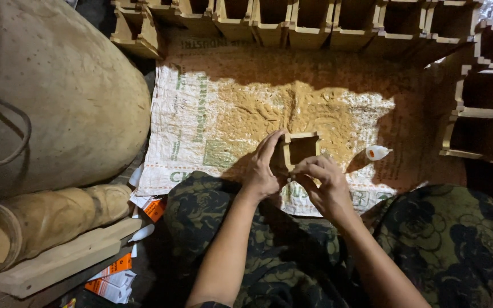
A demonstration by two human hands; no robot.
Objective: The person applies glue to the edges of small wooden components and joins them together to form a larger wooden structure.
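Observation:
A small open wooden box frame [302, 147] stands on a woven sack [201, 108] dusted with sawdust, right in front of my knees. My left hand [263, 168] presses flat against the frame's left side, fingers pointing up. My right hand [322, 179] pinches the frame's lower right corner with its fingertips. Both hands hold the frame together. A small white glue bottle [376, 152] with an orange tip lies on the sack just right of my right hand.
Rows of finished wooden box frames [292, 20] line the far edge and stack at the right [480, 108]. A big rounded sack [52, 97] fills the left. A bark-covered log [41, 219] rests on a plank [58, 262]; orange-and-white cartons [115, 276] lie below.

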